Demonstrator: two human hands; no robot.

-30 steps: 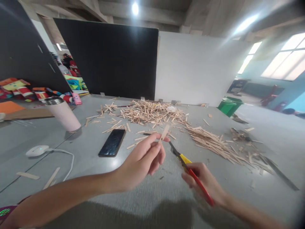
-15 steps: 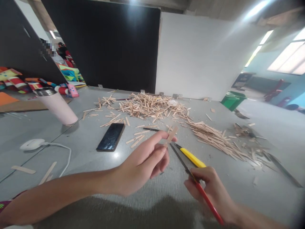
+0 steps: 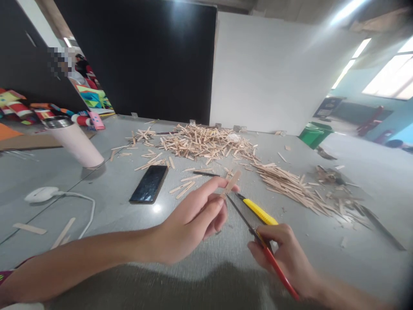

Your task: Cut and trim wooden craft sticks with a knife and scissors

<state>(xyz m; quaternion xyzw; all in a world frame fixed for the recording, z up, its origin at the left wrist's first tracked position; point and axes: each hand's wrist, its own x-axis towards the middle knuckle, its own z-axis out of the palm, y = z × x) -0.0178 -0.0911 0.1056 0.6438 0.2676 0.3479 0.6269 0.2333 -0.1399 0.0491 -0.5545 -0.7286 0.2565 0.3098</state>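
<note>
The left hand (image 3: 193, 219) pinches a flat, pale wooden stick (image 3: 233, 181) at its fingertips; the right hand (image 3: 285, 245) grips a slim, red-handled dark metal tool (image 3: 280, 273), tip near the stick.

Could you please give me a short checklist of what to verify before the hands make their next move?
1. Wooden stick held in the left hand: ok, between thumb and index finger.
2. Red-handled tool held in the right hand: ok.
3. Tool's tip clear of the left fingers: cannot tell; they look close in this view.
4. Yellow tool free of the right hand: cannot tell; the hand adjoins its lower end in view.
5. Phone apart from both hands: ok.
6. White cable clear of the left forearm: cannot tell; the forearm cuts off the view.
</note>
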